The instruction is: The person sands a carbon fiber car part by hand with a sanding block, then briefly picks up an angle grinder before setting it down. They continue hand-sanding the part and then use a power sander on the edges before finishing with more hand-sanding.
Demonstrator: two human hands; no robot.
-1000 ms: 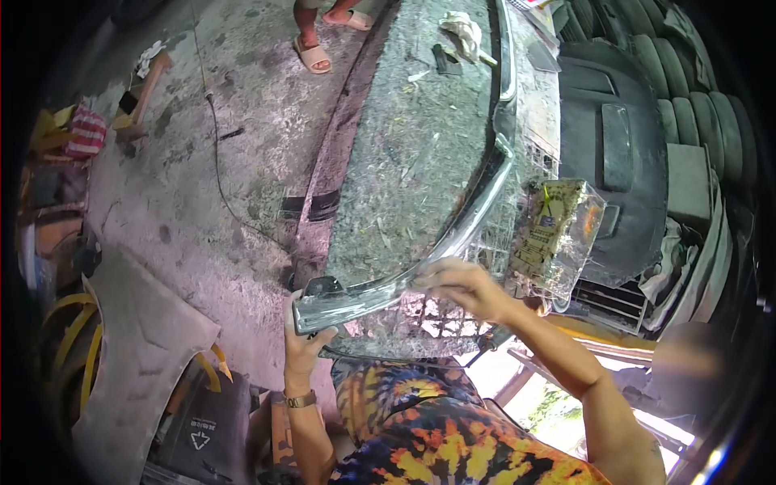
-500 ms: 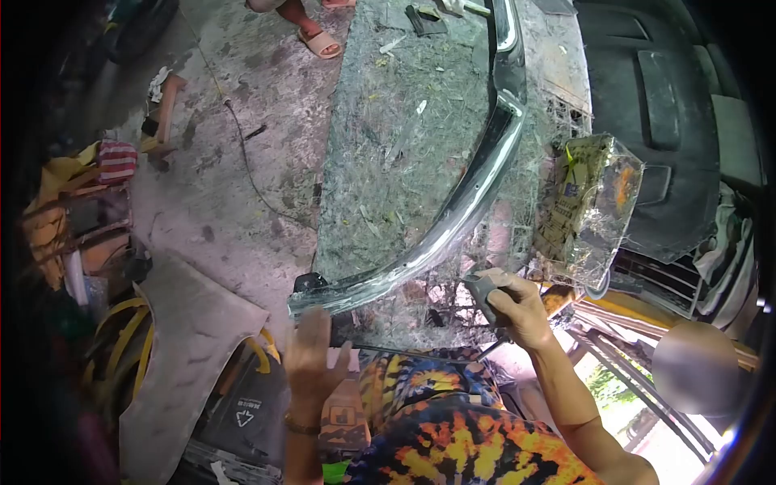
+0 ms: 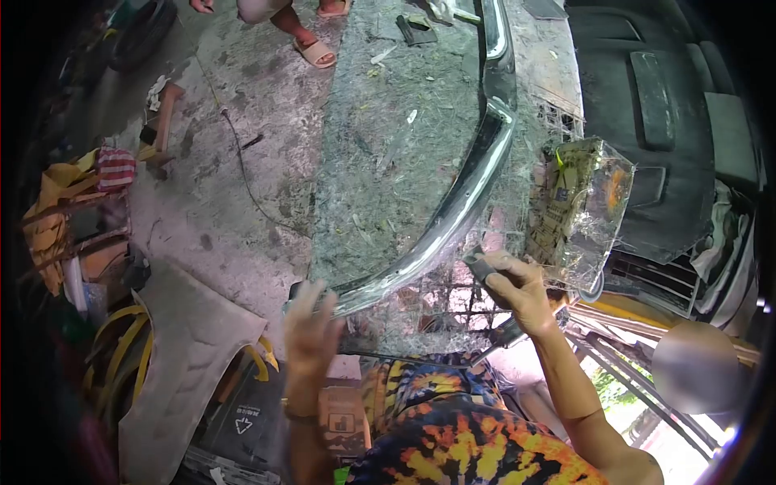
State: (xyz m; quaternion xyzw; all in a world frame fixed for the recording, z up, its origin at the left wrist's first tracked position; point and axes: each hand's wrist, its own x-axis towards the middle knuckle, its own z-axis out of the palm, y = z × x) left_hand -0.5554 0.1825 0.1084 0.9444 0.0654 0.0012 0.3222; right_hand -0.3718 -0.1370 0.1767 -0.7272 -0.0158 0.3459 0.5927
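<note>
A long curved car trim strip (image 3: 436,236), black with whitish, sanded-looking streaks, lies across the worktable. Over its near left end is my left hand (image 3: 313,327), blurred by motion, with its fingers stretched out and nothing visible in them. To the right of the strip, my right hand (image 3: 521,295) pinches a dark grey sanding block (image 3: 478,265) between thumb and fingers. The block is apart from the strip, above the table's open mesh part. A second piece of trim (image 3: 497,36) continues beyond the strip's far end.
The worktable (image 3: 380,178) has a dusty, worn top. A tape-covered box (image 3: 578,214) sits at its right edge, near a large dark panel (image 3: 647,121). A grey fender-like panel (image 3: 190,331) stands at left. Another person's sandalled foot (image 3: 315,52) is at the far side.
My left hand has moved up over the strip's near end. My right hand, still holding the sanding block, has shifted slightly up. The view has tilted a little, showing more of the other person.
</note>
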